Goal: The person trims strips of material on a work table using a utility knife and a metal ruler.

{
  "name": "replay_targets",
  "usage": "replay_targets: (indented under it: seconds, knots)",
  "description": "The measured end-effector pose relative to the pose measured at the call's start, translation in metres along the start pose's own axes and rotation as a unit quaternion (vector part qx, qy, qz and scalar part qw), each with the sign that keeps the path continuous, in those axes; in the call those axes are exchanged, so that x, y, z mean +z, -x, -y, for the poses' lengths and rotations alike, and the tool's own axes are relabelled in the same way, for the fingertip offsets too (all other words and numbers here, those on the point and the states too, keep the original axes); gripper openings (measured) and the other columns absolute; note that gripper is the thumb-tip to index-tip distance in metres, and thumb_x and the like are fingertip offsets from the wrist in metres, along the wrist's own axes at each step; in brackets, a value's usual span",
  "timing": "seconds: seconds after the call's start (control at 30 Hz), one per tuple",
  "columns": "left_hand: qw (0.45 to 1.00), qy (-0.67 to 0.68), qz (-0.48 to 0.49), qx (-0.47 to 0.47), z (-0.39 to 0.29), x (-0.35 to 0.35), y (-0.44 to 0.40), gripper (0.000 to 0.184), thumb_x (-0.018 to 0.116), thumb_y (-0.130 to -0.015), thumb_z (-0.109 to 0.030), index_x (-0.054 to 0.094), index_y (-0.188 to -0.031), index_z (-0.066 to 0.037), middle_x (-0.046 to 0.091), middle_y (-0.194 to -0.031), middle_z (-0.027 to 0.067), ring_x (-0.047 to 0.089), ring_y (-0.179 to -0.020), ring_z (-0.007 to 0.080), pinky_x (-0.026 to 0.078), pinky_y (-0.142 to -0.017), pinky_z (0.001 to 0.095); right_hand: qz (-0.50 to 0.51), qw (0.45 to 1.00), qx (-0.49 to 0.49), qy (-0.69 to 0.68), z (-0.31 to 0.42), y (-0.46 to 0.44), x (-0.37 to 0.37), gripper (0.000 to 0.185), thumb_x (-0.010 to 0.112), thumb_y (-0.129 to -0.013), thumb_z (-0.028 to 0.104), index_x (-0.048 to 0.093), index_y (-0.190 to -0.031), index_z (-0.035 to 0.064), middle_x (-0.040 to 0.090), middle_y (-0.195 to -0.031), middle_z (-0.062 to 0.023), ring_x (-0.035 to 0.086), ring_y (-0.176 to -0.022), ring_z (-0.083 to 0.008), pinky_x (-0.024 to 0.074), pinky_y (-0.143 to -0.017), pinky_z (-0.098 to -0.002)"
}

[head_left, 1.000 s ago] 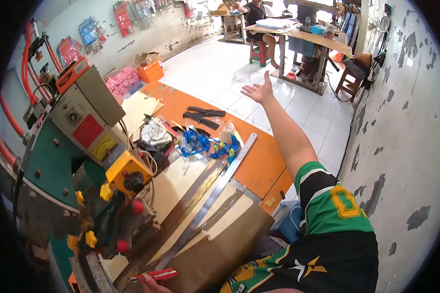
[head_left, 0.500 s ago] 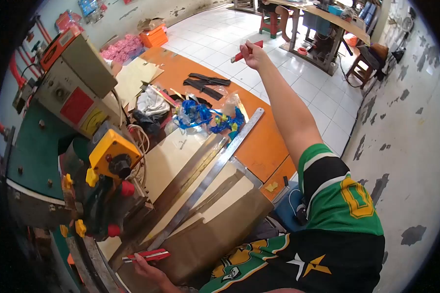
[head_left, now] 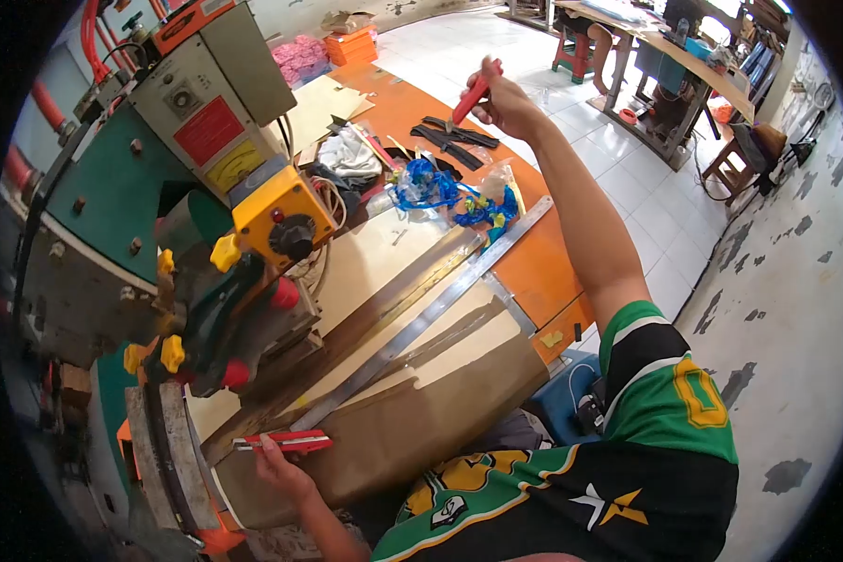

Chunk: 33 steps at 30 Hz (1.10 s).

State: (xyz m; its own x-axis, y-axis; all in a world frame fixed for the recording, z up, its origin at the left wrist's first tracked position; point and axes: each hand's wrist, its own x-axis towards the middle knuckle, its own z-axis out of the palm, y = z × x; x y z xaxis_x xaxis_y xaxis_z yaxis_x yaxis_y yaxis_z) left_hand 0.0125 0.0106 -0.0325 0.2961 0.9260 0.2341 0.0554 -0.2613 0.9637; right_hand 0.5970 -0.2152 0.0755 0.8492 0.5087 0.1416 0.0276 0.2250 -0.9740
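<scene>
Near the lower left, my left hand (head_left: 283, 468) is closed on a red utility knife (head_left: 300, 442) with a silver strip, just above a brown sheet (head_left: 421, 421). My right hand (head_left: 515, 108) is raised beyond the table and grips a red tool with a grey tip (head_left: 478, 94); its exact kind is unclear. A long steel ruler (head_left: 431, 312) lies diagonally across the brown sheet and a cream sheet (head_left: 361, 267). Dark brown strips (head_left: 384, 309) rest alongside the ruler.
On the left stands a green machine (head_left: 98, 192) with a yellow control box (head_left: 281, 217). Blue plastic strapping (head_left: 428, 184), black strips (head_left: 454, 140) and a white cloth (head_left: 351, 150) lie on the orange table (head_left: 543, 272). A peeling wall (head_left: 777, 328) rises at right.
The view has shifted, so the table appears farther right. My right hand has turned, and the red tool now points downward instead of sideways. My left hand still holds the utility knife.
</scene>
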Motion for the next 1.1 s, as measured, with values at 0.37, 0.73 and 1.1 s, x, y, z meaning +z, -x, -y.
replay_targets:
  seconds: [0.37, 0.73, 1.1]
  knots:
    - [0.998, 0.038, 0.052, 0.022, 0.014, -0.011, -0.005, 0.038, 0.054, -0.103, -0.039, 0.06, -0.084, -0.006, 0.061, -0.066, 0.0028, 0.056, -0.053, 0.0115, 0.041, -0.049, 0.0258, -0.003, 0.979, -0.085, -0.186, -0.039, 0.01, 0.027, 0.048, 0.072, -0.094, 0.03, 0.059, -0.118, -0.0092, 0.068, -0.107, -0.0211, 0.071, -0.099, -0.0271, 0.0602, -0.09, -0.0325]
    - [0.998, 0.048, 0.049, 0.011, 0.018, -0.01, -0.005, 0.033, 0.054, -0.104, -0.035, 0.059, -0.088, -0.006, 0.06, -0.067, 0.0029, 0.055, -0.054, 0.011, 0.043, -0.05, 0.0265, 0.103, 0.946, -0.129, -0.28, -0.069, 0.006, 0.031, 0.047, 0.055, -0.103, 0.013, 0.038, -0.142, -0.0069, 0.054, -0.135, -0.0235, 0.063, -0.122, -0.0267, 0.0572, -0.101, -0.0284]
    - [0.999, 0.011, 0.033, 0.018, 0.018, -0.01, -0.005, 0.035, 0.056, -0.102, -0.04, 0.058, -0.084, -0.01, 0.058, -0.065, 0.0004, 0.055, -0.053, 0.0106, 0.042, -0.048, 0.0269, 0.105, 0.98, -0.087, -0.142, -0.082, -0.002, 0.036, 0.039, 0.06, -0.103, 0.025, 0.046, -0.134, 0.0047, 0.063, -0.099, -0.0025, 0.06, -0.075, -0.0074, 0.0539, -0.064, -0.0229]
